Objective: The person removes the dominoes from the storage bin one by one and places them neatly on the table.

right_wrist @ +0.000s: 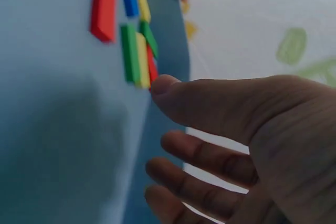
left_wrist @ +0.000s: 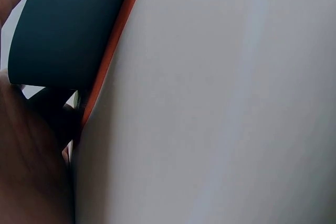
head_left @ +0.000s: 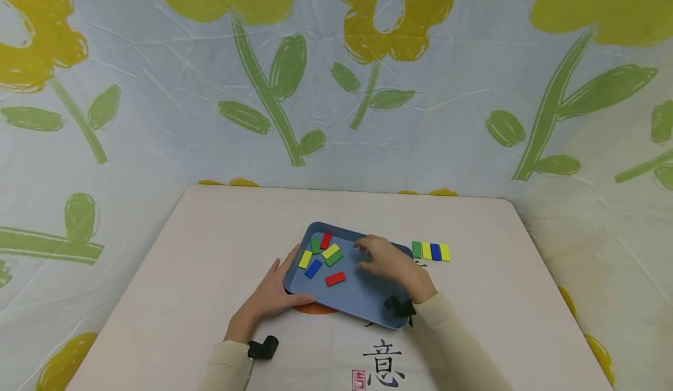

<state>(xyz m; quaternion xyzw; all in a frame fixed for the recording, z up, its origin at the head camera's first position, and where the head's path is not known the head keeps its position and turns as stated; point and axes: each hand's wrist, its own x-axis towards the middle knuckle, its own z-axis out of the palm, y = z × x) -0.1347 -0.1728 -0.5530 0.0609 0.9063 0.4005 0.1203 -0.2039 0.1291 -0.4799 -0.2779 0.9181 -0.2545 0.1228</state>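
A blue-grey tray (head_left: 368,297) lies at a slant on the table, with small red, green, yellow and blue blocks scattered mostly in its left half. My left hand (head_left: 273,291) holds the tray's near left corner, thumb along the near side and fingers along the left side. Over the tray's right half is my right hand (head_left: 388,259), its fingers loosely bent and apart with nothing between them. A red block (head_left: 335,279) lies nearest the tray's middle. In the right wrist view, the thumb appears in front of a green block (right_wrist: 130,53) and its neighbours.
Right of the tray, several blocks stand side by side in a row, among them a blue block (head_left: 436,252). The pale table (head_left: 236,221) bears black characters and a red seal print (head_left: 358,379). A flowered cloth (head_left: 447,116) hangs behind.
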